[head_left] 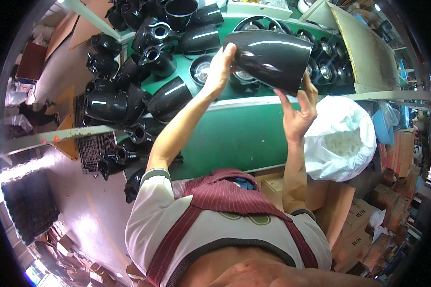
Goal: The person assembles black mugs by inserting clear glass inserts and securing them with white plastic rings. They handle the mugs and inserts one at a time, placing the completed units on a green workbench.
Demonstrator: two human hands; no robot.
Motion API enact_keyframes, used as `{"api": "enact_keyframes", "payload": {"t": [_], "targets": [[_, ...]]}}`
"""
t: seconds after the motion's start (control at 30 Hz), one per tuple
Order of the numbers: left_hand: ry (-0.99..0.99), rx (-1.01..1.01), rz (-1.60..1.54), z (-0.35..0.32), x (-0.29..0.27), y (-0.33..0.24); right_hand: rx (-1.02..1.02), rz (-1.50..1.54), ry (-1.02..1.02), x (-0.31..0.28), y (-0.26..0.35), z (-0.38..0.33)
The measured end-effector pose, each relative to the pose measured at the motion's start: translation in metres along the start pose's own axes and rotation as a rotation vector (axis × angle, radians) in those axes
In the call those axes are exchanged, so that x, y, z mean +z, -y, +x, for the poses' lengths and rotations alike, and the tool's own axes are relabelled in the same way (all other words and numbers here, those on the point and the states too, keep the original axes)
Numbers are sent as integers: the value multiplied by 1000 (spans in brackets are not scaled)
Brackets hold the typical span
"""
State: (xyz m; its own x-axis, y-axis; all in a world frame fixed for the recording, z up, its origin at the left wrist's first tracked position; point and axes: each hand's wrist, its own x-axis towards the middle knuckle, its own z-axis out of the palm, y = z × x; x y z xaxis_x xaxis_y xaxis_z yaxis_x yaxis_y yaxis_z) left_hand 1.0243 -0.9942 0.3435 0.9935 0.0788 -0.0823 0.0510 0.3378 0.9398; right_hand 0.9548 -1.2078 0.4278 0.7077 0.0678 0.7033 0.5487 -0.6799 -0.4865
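Note:
A glossy black tapered shell [273, 57], shaped like a kettle or blender housing, is held up in front of me, tilted on its side. My left hand [219, 71] grips its left end, the thumb along the rim. My right hand [299, 107] holds its right end from below, fingers behind it and thumb at the lower edge. Behind the shell, round black bases with shiny metal centres [202, 71] stand on the green table [239, 134]. More black shells [170, 99] lie to the left of my left forearm.
Black parts with round collars [159, 31] crowd the table's back left. Rows of round bases [325, 71] fill its right side beside a tan board [368, 52]. A white plastic bag [342, 138] stands at the right, with cardboard boxes [359, 215] below. A metal rail [254, 101] crosses the table.

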Motion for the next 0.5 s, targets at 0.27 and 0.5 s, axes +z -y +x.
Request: {"api": "enact_keyframes", "payload": {"t": [0.27,0.5], "targets": [[265,898,1825,213,-123,90,-210,-177,26,36,-40,81],[178,897,2053,194,-145,77,-292,-155,254,108,-61,94]]}}
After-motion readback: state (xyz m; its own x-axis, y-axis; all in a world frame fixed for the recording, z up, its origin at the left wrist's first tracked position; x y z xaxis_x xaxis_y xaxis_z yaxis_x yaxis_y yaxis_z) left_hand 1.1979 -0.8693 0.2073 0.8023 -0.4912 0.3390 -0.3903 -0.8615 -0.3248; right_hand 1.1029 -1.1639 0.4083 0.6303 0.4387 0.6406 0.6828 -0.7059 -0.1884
